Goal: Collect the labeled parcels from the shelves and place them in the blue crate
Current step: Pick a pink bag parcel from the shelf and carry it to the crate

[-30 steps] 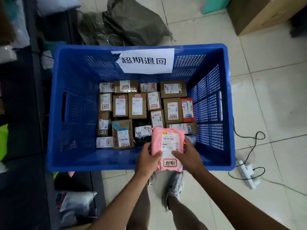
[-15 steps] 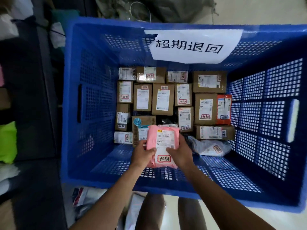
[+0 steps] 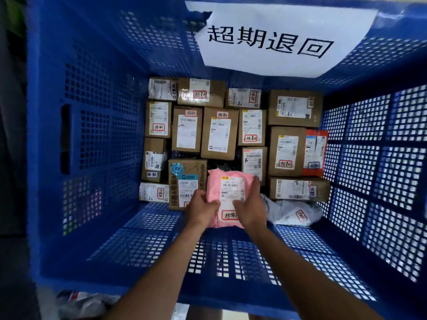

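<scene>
My left hand grips the left edge of the pink parcel, fingers curled onto it. The parcel sits low inside the blue crate, just in front of the brown boxes. My right hand clasps its right edge.

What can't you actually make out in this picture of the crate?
- Head view: the fine print on the pink parcel label is too small and blurred to read.
- The left hand and right hand cover the parcel's sides.
- Whether the parcel already rests on the blue crate floor: hidden beneath it.
- The dark parcel behind it is mostly covered.
- The crate's near rim and right wall are cut off by the frame edges.
</scene>
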Demonstrator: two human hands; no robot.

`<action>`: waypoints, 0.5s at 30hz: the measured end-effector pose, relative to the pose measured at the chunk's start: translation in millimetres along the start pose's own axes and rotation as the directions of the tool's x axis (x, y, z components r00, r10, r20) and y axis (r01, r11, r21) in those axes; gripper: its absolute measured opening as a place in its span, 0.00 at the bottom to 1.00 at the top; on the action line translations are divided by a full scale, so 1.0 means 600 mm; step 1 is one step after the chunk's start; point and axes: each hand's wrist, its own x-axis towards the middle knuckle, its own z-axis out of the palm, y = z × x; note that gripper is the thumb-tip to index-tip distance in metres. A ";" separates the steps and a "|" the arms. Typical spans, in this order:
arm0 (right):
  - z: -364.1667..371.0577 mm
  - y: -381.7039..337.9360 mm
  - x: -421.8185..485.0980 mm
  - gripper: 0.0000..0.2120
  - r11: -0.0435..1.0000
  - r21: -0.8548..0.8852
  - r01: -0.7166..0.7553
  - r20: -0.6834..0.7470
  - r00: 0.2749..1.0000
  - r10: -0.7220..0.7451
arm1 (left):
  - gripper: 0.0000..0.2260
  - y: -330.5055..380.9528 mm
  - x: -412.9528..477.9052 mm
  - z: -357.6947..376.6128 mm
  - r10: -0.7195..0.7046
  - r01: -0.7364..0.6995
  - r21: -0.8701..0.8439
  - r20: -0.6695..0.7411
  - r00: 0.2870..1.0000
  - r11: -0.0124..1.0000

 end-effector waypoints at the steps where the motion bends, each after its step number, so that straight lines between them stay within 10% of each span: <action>1: 0.002 0.000 0.017 0.45 1.000 -0.006 0.024 -0.016 1.000 -0.024 | 0.12 0.006 0.015 0.004 0.009 -0.009 -0.006 0.007 1.000 1.000; 15: 0.052 -0.078 0.317 0.47 0.982 -0.044 0.183 -0.056 0.981 -0.186 | 0.12 0.124 0.304 -0.003 0.469 -0.413 0.376 -0.068 0.881 0.829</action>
